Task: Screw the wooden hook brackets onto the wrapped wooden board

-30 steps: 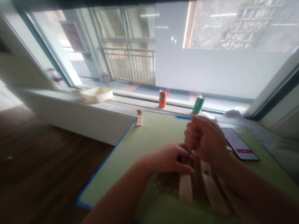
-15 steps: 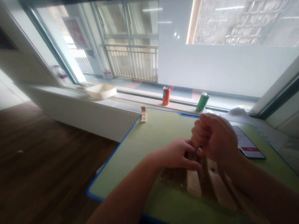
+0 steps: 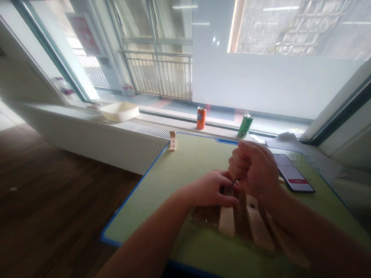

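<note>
Several pale wooden slats [image 3: 256,228] lie fanned out on the green mat [image 3: 196,165], joined at their far ends. My right hand [image 3: 254,168] is a closed fist around the handle of a thin metal tool [image 3: 232,186] that points down at the joint. My left hand [image 3: 212,189] lies on the slats beside the tool tip, fingers curled and pressing them down. A clear plastic bag [image 3: 204,217] lies under the wood by my left wrist.
A phone [image 3: 292,173] lies on the mat at the right. A small wooden piece [image 3: 172,140] stands at the mat's far left corner. An orange can [image 3: 201,117] and a green can [image 3: 245,125] stand on the windowsill, with a white tray [image 3: 119,110] further left.
Both hands have stayed at the slats' joint with the tool. Only the camera view has shifted slightly.
</note>
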Tool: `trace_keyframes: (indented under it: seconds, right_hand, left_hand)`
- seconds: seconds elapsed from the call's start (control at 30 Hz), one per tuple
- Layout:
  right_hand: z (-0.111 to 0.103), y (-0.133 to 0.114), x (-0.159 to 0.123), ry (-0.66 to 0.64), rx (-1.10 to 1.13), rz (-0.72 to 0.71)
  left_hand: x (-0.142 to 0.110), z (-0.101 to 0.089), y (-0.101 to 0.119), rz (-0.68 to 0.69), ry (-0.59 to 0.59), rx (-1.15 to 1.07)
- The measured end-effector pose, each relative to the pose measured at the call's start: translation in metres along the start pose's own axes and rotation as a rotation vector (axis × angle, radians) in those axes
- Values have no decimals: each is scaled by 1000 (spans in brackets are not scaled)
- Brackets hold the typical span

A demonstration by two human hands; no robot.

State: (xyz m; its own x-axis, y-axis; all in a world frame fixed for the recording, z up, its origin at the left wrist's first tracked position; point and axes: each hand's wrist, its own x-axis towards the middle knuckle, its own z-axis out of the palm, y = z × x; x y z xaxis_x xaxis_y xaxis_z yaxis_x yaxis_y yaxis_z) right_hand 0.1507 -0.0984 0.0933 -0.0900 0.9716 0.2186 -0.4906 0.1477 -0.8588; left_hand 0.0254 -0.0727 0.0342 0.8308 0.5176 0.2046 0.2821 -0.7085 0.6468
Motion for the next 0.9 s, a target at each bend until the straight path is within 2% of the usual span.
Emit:
trace_keyframes:
  seconds: [0.27,0.53,0.9]
  right_hand:
    - [0,0,-2,8,-25,-37]
    - [1,0,1,36,37,7]
    - [-3,-5,1,-7,-65,0]
  left_hand:
    - [2,2,0,29,35,-48]
    - [2,5,-3,26,57,-65]
    - [1,2,-1,27,63,-154]
